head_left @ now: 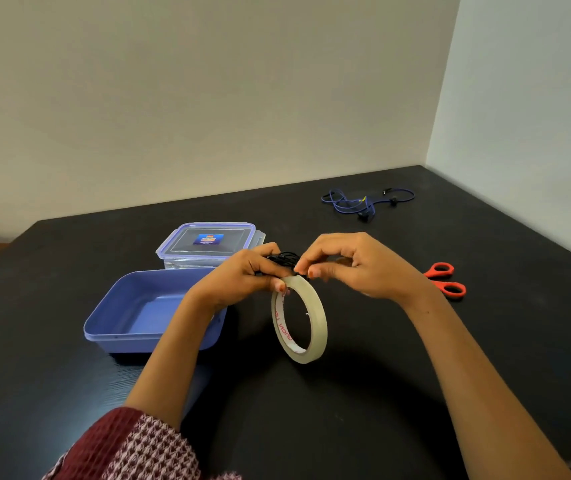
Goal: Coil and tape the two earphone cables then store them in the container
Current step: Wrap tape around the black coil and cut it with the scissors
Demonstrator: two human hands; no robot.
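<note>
Hands: left [242, 271] & right [350, 265] pinch coiled black cable [282, 259] w/ ring-shaped tape roll [299, 318] hanging below.

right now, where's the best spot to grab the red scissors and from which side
Probably from above, at the red scissors handle loops. They lie flat on the table, loops exposed toward the right edge; the blades are hidden behind the right hand.

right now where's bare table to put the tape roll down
Bare dark table lies near the person, between the forearms below the tape roll, and right of the right hand below the red scissors. It is crowded left, around the blue container and its lid, and far right by the blue earphones.
</note>
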